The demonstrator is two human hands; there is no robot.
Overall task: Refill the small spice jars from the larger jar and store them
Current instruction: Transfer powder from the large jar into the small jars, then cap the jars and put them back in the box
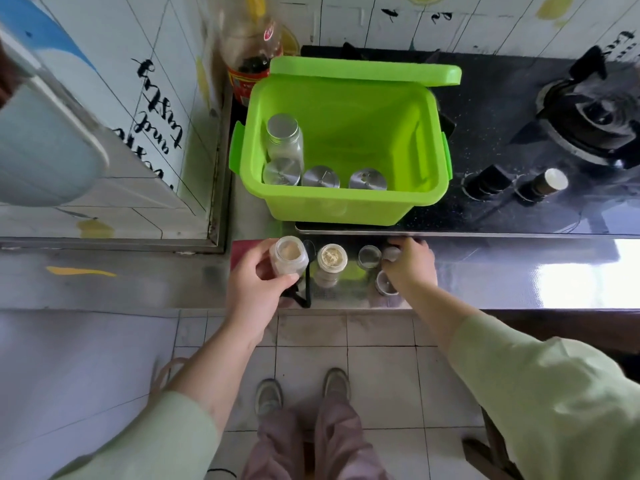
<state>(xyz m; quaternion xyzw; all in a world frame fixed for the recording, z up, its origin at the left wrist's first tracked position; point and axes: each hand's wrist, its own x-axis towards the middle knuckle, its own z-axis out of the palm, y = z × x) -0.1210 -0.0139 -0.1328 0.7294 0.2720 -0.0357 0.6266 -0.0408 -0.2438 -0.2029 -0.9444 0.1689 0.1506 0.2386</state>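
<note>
Left grip clamped round open filled jar at table edge; right grip pinching lid. Second filled jar uncapped; four capped jars in green bin. Capping, storing remain.

- The right hand covers a small pale thing under its fingers; lid or jar, gripped or not, I cannot tell.
- The left hand hides the near side of the open jar.
- The front wall of the green box hides the bodies of three small jars.
- The bottle is blurred and cut off at the top edge.
- A blue-white object is blurred and cropped at the left.
</note>
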